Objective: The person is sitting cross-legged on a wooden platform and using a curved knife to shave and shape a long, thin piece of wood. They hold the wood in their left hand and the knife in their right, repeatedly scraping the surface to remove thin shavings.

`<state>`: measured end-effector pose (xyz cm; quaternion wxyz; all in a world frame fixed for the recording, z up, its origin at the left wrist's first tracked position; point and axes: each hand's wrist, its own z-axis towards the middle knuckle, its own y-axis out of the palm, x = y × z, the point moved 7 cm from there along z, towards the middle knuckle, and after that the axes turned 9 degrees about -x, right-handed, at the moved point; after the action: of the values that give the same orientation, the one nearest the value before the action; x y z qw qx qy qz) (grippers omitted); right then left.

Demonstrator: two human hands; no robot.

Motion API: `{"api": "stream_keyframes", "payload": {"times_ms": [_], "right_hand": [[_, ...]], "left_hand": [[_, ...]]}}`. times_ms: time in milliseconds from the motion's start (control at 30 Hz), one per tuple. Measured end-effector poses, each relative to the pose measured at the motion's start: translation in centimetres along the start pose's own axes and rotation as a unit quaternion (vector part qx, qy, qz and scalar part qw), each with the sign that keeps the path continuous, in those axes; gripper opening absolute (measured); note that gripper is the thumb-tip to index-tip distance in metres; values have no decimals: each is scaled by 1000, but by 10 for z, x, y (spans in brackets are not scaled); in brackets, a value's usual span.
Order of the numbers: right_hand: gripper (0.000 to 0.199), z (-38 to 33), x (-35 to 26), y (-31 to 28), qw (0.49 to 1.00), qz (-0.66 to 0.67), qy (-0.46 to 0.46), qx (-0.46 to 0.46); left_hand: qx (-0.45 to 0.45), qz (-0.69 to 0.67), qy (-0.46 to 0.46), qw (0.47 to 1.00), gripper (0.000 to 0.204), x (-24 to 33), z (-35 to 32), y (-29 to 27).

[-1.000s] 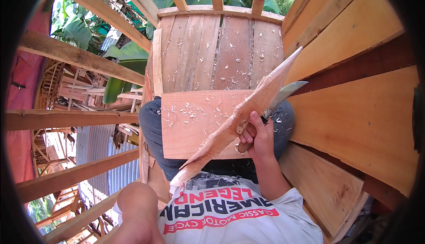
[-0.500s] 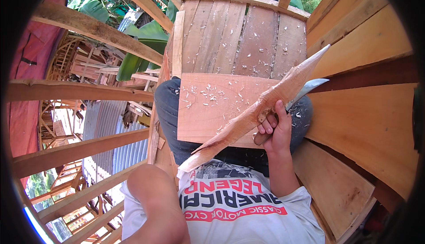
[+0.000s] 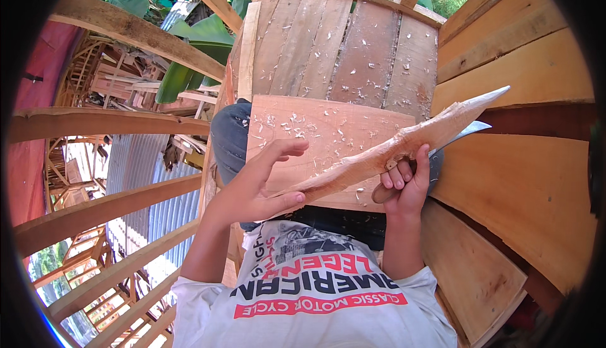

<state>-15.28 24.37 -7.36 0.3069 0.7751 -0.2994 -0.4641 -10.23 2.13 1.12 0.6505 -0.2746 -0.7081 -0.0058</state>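
A long carved piece of pale wood (image 3: pixel 404 143) lies slanted across a flat board (image 3: pixel 315 140) on my lap, its pointed tip up at the right. My right hand (image 3: pixel 404 187) grips the wood together with a knife (image 3: pixel 464 133) whose metal blade pokes out behind the wood and whose wooden handle shows under my fingers. My left hand (image 3: pixel 259 184) is open, fingers spread, with its thumb against the lower end of the carved wood. Wood shavings are scattered over the board.
I sit on a raised plank platform (image 3: pixel 341 39) strewn with shavings. Broad wooden planks (image 3: pixel 524 177) curve along the right. Timber rails (image 3: pixel 101 127) run along the left, with a drop to corrugated metal roofing (image 3: pixel 151 196) and green leaves (image 3: pixel 183 45) below.
My left hand has come up from my lower left into view and reached the lower end of the carved wood. The wood now lies flatter across the board. My right hand keeps its grip.
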Motion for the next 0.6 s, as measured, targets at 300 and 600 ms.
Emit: {"api": "stream_keyframes", "payload": {"times_ms": [300, 600], "right_hand": [[36, 6, -6, 4, 998, 26, -5, 52], [42, 22, -15, 13, 999, 39, 22, -2]], "left_hand": [[-401, -27, -130, 906, 41, -61, 5, 47], [-374, -338, -187, 843, 28, -68, 1, 68]]}}
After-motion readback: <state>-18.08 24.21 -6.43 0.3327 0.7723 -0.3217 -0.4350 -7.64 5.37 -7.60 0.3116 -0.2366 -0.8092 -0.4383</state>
